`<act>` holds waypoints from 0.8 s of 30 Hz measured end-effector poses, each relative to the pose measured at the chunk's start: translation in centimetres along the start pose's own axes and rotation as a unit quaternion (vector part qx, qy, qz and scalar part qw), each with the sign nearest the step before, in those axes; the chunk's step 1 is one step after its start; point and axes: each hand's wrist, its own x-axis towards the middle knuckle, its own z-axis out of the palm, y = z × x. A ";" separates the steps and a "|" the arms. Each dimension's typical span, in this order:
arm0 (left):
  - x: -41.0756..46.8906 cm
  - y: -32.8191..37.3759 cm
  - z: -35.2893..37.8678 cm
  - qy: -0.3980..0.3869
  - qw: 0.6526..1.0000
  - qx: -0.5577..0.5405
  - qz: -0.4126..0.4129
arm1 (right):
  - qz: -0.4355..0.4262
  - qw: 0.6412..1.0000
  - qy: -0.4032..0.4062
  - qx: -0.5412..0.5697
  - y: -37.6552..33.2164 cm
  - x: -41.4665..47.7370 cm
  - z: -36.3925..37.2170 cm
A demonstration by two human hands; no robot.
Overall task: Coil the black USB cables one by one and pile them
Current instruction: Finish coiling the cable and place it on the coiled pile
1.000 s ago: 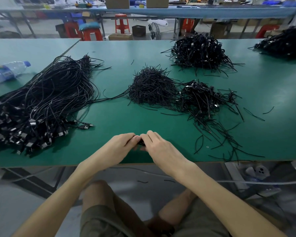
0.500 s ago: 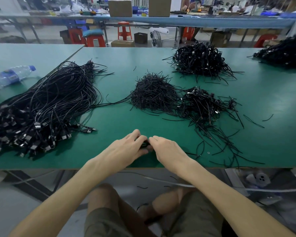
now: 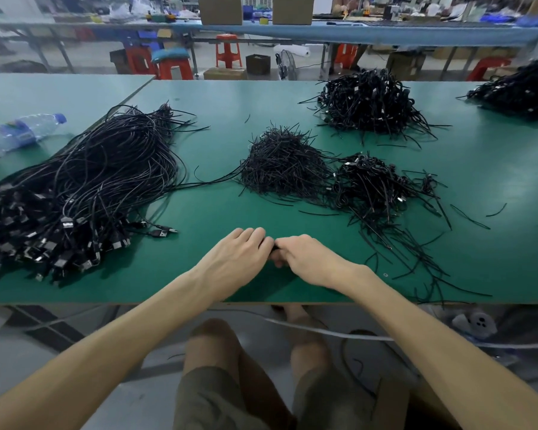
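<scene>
Hands (image 3: 272, 251) edged forward — cable (image 3: 272, 247) mostly hidden, axis unclear.

Head camera looks forward and down, close over the green table (image 3: 292, 97); far background blurred.

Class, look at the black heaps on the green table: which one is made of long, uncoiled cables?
The big heap at far left: long loose strands with USB plugs bunched at one end.

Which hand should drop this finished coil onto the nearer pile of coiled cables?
Probably right hand: the nearer coiled pile lies on its side, while the left hand faces the uncoiled cables.
</scene>
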 end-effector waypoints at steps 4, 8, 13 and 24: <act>0.4 -0.5 1.5 -0.024 0.991 -0.098 -0.082 | -0.004 0.995 0.024 0.098 0.6 0.2 -0.5; 0.8 -1.7 3.2 -0.023 0.960 -0.191 -0.205 | 0.030 0.981 0.190 0.022 3.4 0.9 -2.8; 1.0 -2.0 4.8 -0.011 0.913 -0.259 -0.315 | 0.148 0.943 0.286 -0.087 7.1 1.5 -3.4; 0.7 -2.0 4.5 -0.005 0.894 -0.291 -0.339 | 0.208 0.934 0.254 -0.140 7.5 2.8 -1.5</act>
